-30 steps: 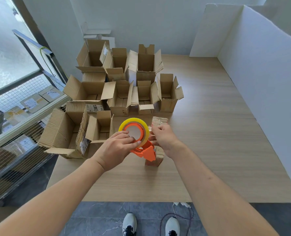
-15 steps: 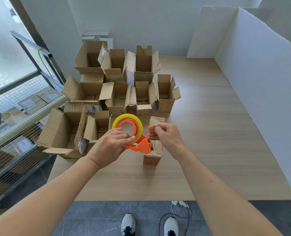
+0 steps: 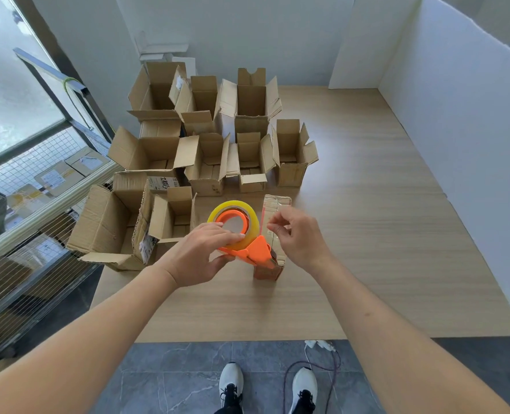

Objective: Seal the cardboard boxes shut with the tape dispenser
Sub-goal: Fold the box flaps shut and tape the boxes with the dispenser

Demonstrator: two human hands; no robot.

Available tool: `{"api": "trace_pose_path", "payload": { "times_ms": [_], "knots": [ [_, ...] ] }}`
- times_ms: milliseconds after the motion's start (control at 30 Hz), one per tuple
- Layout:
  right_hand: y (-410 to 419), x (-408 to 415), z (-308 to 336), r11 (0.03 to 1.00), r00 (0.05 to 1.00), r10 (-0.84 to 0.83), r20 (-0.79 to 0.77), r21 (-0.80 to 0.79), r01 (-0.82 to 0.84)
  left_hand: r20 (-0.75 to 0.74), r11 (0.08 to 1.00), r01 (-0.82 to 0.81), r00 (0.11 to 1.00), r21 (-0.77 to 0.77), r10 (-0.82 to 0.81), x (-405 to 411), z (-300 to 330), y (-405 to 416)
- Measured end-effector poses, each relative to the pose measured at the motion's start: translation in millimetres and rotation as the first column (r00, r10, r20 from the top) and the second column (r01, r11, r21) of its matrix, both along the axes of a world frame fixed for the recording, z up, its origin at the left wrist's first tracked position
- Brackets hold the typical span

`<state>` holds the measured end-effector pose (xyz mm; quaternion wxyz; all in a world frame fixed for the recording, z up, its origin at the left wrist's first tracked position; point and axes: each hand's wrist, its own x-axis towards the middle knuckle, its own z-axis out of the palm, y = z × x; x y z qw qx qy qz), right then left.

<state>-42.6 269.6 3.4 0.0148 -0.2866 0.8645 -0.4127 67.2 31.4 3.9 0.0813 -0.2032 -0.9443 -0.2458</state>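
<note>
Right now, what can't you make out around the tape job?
- Head view: near top of small closed box, hidden by tape dispenser and right hand.
- Clear tape strip: too transparent to trace.
- Label writing on open box: too small.
- Dispenser handle: covered by left hand.

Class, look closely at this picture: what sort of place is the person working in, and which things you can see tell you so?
Probably a small packing or shipping workspace. Many open cardboard boxes stand on a wooden table, the left hand holds an orange tape dispenser, and labelled parcels lie on a wire shelf beside it.
</note>
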Motion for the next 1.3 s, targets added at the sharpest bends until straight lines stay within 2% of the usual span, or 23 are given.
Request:
{"api": "trace_pose_path", "payload": {
  "times_ms": [200, 333, 467, 600, 700, 800, 967, 1167, 1300],
  "knots": [
    [10.3, 4.2, -18.2, 0.997, 0.999, 0.05, -0.011, 0.051, -0.049, 0.11, 0.997, 0.065, 0.992, -0.034, -0.061, 0.1, 0.2, 6.2],
    [12.5, 4.5, -16.7, 0.999, 0.985, -0.025, 0.171, -0.038, 0.032, 0.137, 0.997, 0.069, 0.989, -0.038, -0.063, -2.5, -4.1, 7.0],
    [16.0, 5.4, -18.8, 0.997, 0.939, 0.014, 0.344, -0.082, 0.015, 0.156, 0.996, 0.083, 0.984, -0.014, -0.08, -6.4, 0.7, 8.9],
    [15.5, 0.3, -21.0, 0.999, 0.905, 0.028, 0.425, -0.036, -0.014, 0.222, 0.997, 0.066, 0.972, 0.037, -0.072, -8.0, 6.6, 6.2],
    [16.2, -1.7, -25.2, 0.999, 0.873, 0.019, 0.488, 0.016, -0.031, 0.265, 0.996, 0.083, 0.961, -0.015, -0.076, -10.3, 8.6, 5.5],
    [17.8, -3.3, -32.2, 0.998, 0.849, 0.005, 0.529, 0.053, -0.039, 0.282, 0.989, 0.121, 0.955, -0.083, -0.094, -13.6, 4.9, -0.6],
    [17.3, -0.1, -46.0, 0.994, 0.826, -0.08, 0.558, 0.111, 0.022, 0.349, 0.983, 0.163, 0.929, -0.086, -0.124, -22.3, 1.6, -2.0],
    [39.5, 4.0, -59.9, 0.975, 0.794, -0.205, 0.572, 0.188, 0.117, 0.379, 0.976, 0.16, 0.921, -0.146, -0.094, -24.7, -5.9, -18.3],
    [50.1, 12.0, -65.5, 0.972, 0.784, -0.23, 0.576, 0.177, 0.155, 0.404, 0.974, 0.147, 0.912, -0.174, -0.065, -24.4, -11.5, -28.1]
  ]
}}
